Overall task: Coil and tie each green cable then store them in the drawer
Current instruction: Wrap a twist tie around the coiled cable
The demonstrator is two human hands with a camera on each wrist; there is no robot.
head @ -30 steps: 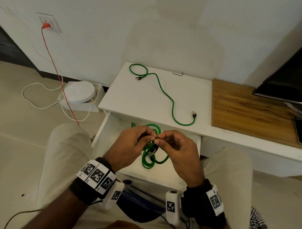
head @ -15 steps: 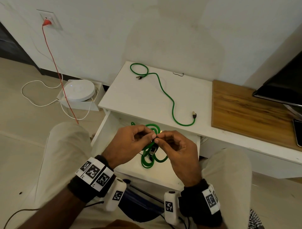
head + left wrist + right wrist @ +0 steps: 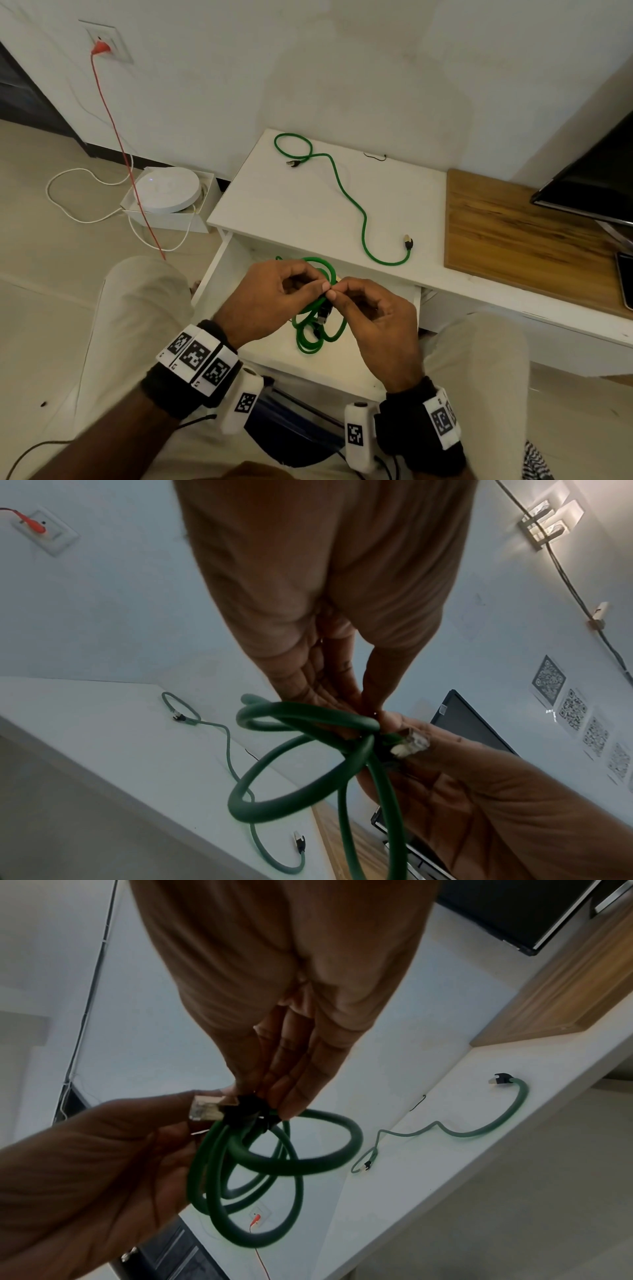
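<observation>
A coiled green cable (image 3: 315, 329) (image 3: 294, 772) (image 3: 270, 1156) hangs over the open white drawer (image 3: 342, 373), held between both hands. My left hand (image 3: 274, 301) pinches the top of the coil, and my right hand (image 3: 370, 315) pinches it at the same spot, fingertips meeting. A black tie (image 3: 246, 1110) wraps the bundle beside a clear plug (image 3: 205, 1110) (image 3: 411, 742). A second green cable (image 3: 356, 202) (image 3: 240, 777) (image 3: 479, 1129) lies uncoiled on the white cabinet top (image 3: 291, 205).
A small black tie (image 3: 375, 157) lies at the back of the cabinet top. A wooden board (image 3: 513, 233) and a dark screen (image 3: 592, 185) sit to the right. On the floor at left stands a white round device (image 3: 168, 188) with a red cord (image 3: 116, 137).
Both hands stay at the top of the coil, making only small finger movements at the tie. The loose cable on the cabinet has not moved.
</observation>
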